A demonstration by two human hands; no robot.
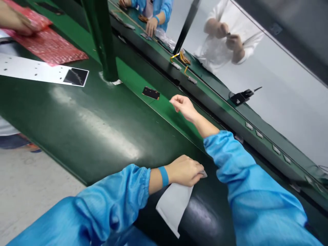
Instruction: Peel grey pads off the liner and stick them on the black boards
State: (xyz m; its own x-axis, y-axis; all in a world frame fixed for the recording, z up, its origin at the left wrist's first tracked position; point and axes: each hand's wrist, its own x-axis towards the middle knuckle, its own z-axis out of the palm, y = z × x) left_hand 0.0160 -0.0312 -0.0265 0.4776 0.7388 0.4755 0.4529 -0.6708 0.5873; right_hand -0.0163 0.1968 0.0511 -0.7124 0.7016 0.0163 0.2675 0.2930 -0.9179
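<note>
My left hand (pixel 184 171), with a blue band at the wrist, is closed around a white sheet (pixel 175 205) low over the dark green tabletop. The sheet hangs below the fist, and a crumpled end pokes out past the fingers; whether it is cloth or paper I cannot tell. Farther out, my right hand (pixel 184 106) pinches thumb and fingers together above the bright green strip (pixel 135 89). A tiny pale bit shows at its fingertips, too small to name. Just left of those fingers a flat black rectangular part (pixel 151 93) lies on the strip, apart from the hand.
A green post (pixel 101 44) rises from the table's far side. Red bubble wrap (pixel 58 46) with another person's hand (pixel 17 24) and a long white strip (pixel 38 70) lie left. Beyond the ledge (pixel 217 92), which holds small parts and a black device (pixel 241 97), two people handle items.
</note>
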